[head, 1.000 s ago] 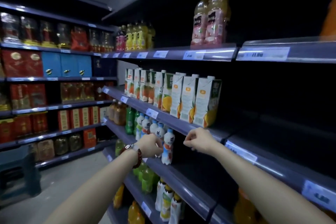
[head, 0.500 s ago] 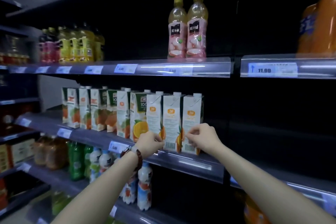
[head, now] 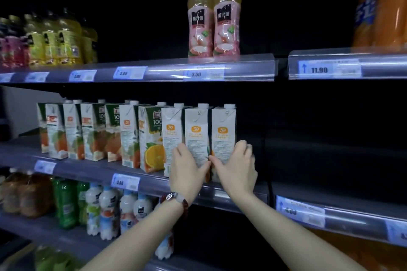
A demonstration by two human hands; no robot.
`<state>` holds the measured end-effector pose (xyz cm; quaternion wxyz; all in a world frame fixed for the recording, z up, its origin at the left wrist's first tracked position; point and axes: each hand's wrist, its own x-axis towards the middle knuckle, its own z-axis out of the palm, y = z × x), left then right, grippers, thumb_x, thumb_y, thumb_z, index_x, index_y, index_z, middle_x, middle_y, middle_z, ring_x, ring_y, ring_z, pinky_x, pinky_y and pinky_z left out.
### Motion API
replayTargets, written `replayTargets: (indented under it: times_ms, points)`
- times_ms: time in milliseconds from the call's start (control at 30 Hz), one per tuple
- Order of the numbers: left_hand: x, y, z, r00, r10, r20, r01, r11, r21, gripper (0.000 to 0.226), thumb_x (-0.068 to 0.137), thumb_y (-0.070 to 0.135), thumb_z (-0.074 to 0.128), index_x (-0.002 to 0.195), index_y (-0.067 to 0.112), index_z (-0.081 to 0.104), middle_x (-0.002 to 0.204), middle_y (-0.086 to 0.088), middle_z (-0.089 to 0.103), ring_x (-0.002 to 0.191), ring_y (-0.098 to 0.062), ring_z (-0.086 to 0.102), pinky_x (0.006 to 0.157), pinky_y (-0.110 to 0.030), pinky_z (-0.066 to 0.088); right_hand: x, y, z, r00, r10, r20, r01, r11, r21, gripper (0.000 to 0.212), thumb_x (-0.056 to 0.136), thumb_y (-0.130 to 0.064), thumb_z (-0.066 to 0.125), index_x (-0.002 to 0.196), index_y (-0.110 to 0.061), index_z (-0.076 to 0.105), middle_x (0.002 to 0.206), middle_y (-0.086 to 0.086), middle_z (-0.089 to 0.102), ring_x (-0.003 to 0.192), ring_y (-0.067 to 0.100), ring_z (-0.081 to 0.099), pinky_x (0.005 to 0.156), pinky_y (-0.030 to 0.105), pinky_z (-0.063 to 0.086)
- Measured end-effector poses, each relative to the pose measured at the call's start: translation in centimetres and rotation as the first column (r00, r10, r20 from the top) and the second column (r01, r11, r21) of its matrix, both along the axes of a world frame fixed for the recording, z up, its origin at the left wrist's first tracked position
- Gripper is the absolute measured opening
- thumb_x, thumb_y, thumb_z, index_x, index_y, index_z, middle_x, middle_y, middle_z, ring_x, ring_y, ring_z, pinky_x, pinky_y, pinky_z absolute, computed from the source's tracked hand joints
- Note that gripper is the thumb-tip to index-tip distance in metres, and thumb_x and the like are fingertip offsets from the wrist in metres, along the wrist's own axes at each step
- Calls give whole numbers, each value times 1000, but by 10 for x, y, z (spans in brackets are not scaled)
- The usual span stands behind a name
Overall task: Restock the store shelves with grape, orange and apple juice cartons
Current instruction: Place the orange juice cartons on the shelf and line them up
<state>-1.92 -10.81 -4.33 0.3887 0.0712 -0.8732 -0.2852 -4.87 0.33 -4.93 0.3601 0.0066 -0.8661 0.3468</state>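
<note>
Here, dim store shelving (head: pixel 198 196) bears upright juice cartons (head: pixel 223 132); price tags (head: pixel 125 181) below.

Lower fronts of the two rightmost cartons (head: pixel 222 130) are hidden by both hands. Orange bottles (head: pixel 383 9) are cut off at right; left price tags (head: pixel 36 77) are blurred.
</note>
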Motion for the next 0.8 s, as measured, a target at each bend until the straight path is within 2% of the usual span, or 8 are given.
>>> replayTargets:
  times_ms: [100,200,300,433,567,700,800]
  points:
    - [-4,10,-5,999,37,-17,-36,999,21,78,79,41,72,133,3,31,120,-12,43,102,-27,53,72,-24,39,-2,2,0,998,66,25,-64,996,-62,90,74,-56,69,141,-19,20,134,7,48,116,32,52,80,43,49]
    - [-5,16,-12,997,52,-54,-50,998,24,80,83,36,68,140,0,25,124,-15,42,110,-30,50,85,-32,45,1,-2,1,991,132,-25,-133,991,-17,94,80,-44,65,148,-26,2,131,8,54,109,32,57,79,41,51]
    - [-4,18,-13,998,38,-58,-35,997,63,83,85,39,66,142,-2,24,126,-18,44,113,-32,48,91,-36,43,4,-5,8,995,104,-8,-104,994,-25,97,76,-38,65,149,-26,2,127,8,53,104,32,59,74,39,48]
    - [-5,17,-9,999,22,-23,-19,993,119,83,81,34,71,141,0,26,127,-18,45,115,-34,48,93,-38,42,8,8,15,987,140,74,-129,981,-147,106,67,-34,68,148,-32,0,127,6,53,105,32,60,80,41,49]
    - [-7,15,-10,1000,7,-9,-5,989,146,82,80,27,71,142,1,24,132,-18,41,118,-35,46,97,-40,41,10,39,17,961,259,93,-235,947,-218,112,61,-37,69,147,-40,-2,125,0,59,102,27,62,86,42,53]
    - [-10,27,-9,999,41,-12,-38,983,177,84,83,25,69,145,-1,18,135,-21,37,120,-35,44,97,-38,41,12,43,17,956,283,82,-255,934,-251,112,63,-35,70,147,-42,-4,126,-1,57,103,24,62,86,45,55]
    - [-13,36,-6,998,57,-3,-54,965,258,96,80,32,73,147,-2,12,139,-21,34,127,-35,38,103,-41,39,10,34,13,960,273,64,-247,930,-271,112,69,-36,74,149,-37,-4,131,3,53,110,26,59,87,44,54]
